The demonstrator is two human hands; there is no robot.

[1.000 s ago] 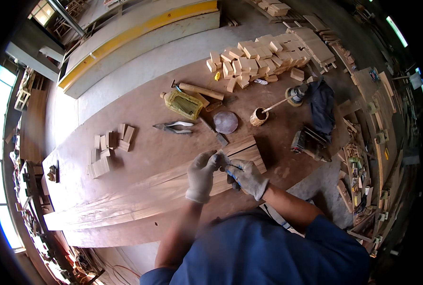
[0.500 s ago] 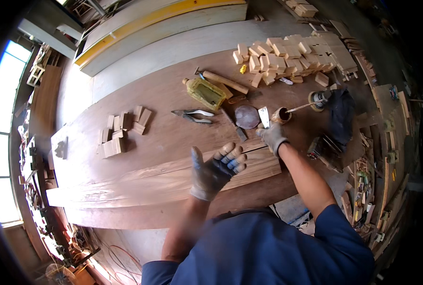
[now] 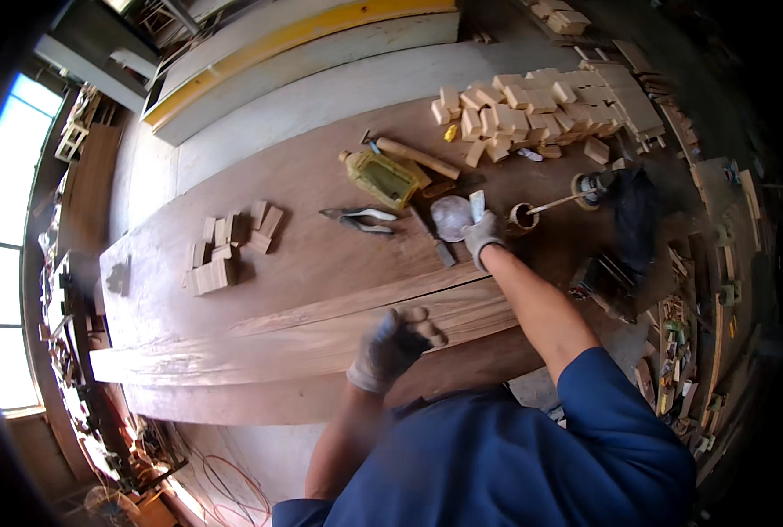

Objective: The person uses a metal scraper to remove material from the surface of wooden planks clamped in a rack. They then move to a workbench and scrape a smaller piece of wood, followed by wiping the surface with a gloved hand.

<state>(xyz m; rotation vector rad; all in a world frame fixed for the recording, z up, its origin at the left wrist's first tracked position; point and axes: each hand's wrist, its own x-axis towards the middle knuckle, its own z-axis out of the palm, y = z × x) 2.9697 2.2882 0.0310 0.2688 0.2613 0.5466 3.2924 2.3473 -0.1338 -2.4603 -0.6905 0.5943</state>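
My right hand, in a grey work glove, is closed on a putty knife with a pale flat blade; its handle is hidden in the fist. The blade stands at the right edge of a round, pale lid-like disc. Right of the hand is a small round pot with a stick leaning out of it. My left hand, in a stained glove, hovers over the light wooden boards, fingers loosely curled and apart from the thumb. Nothing shows in it.
Beyond the boards lie pliers, a cut-open yellowish plastic bottle, a hammer and a flat dark tool. Small wooden blocks sit at left; a larger pile stands far right. A dark cloth is at right.
My right hand has moved left with the putty knife, from beside the pot to the disc. My left hand has drawn slightly nearer to me, its fingers curling more.
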